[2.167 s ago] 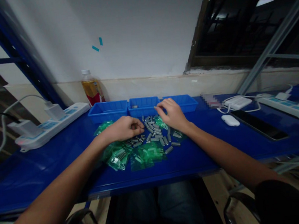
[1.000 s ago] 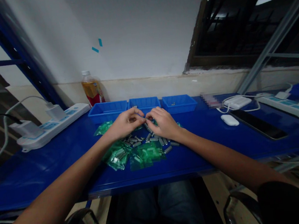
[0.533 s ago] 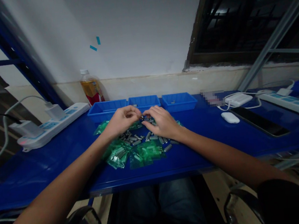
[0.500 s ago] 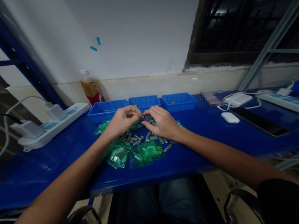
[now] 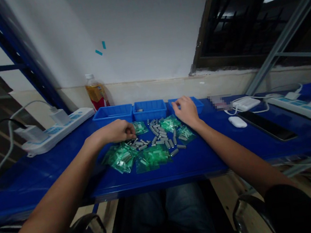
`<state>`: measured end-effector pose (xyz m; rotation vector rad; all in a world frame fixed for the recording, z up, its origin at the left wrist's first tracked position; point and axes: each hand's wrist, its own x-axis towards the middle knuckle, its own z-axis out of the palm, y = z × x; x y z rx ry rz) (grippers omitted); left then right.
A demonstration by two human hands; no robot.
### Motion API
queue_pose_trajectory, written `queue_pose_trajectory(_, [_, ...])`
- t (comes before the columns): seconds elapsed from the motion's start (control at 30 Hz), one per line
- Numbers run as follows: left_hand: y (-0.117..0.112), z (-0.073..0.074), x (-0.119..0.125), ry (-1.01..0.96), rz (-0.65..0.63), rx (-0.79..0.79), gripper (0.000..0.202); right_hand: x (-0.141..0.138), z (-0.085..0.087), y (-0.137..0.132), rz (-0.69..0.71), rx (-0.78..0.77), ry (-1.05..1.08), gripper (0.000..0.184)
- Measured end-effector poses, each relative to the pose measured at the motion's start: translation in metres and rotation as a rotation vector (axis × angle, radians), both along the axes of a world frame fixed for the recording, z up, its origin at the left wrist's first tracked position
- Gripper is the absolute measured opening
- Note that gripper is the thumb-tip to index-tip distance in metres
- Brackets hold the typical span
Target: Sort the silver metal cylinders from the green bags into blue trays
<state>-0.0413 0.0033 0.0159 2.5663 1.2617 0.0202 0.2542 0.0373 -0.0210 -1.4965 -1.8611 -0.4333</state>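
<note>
My left hand (image 5: 119, 130) is low over the table (image 5: 206, 159), fingers curled downward at the edge of the small metal pieces (image 5: 140, 144); can't tell if they pinch anything, tips hidden. My right hand (image 5: 185, 109) is over the right blue bin (image 5: 199, 107), in front of part of it, fingers bent inward; can't tell if anything is pinched there either.

Gray metal cylinders (image 5: 161, 134) lie loose in a scattered pile between my 2 hands, nearer me than the bins. Green plastic bags lie around them: 1 bag cluster (image 5: 123, 157) below my left hand, 1 flat bag group (image 5: 152, 158) beside it, others near my right forearm. 3 blue bins in a row along the back: left bin (image 5: 112, 118), middle bin (image 5: 150, 115) with a small gray piece inside, then the right one. Bottle (image 5: 97, 96) behind the left bin. Phone (image 5: 268, 125) and white case (image 5: 238, 122) off to my right.
</note>
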Motion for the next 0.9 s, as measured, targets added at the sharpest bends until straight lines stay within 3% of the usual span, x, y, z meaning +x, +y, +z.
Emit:
queue_pose_trajectory(0.1, [0.002, -0.006, 0.003, -0.001, -0.015, 0.038, 0.017, 0.014, -0.004, 0.007, -0.112, -0.068, 0.017, 0.028])
queue_pose_trajectory(0.2, [0.001, -0.006, 0.009, -0.112, 0.007, 0.080, 0.017, 0.011, -0.005, 0.004, -0.120, -0.048, 0.036, 0.030])
queue_pose_trajectory(0.3, [-0.002, -0.004, 0.014, -0.390, 0.079, 0.110, 0.017, -0.005, -0.002, -0.006, 0.038, 0.014, 0.060, 0.028])
queue_pose_trajectory(0.47, [-0.004, -0.010, 0.026, -0.793, 0.100, -0.036, 0.027, -0.040, 0.002, -0.033, 0.463, 0.073, -0.014, 0.020])
queue_pose_trajectory(0.6, [-0.004, -0.019, 0.036, -0.787, 0.044, -0.093, 0.033, -0.054, 0.001, -0.047, 0.624, 0.085, -0.132, 0.020])
queue_pose_trajectory(0.9, [-0.007, -0.021, 0.042, -0.765, 0.053, -0.186, 0.040, -0.057, 0.000, -0.052, 0.717, 0.055, -0.163, 0.011])
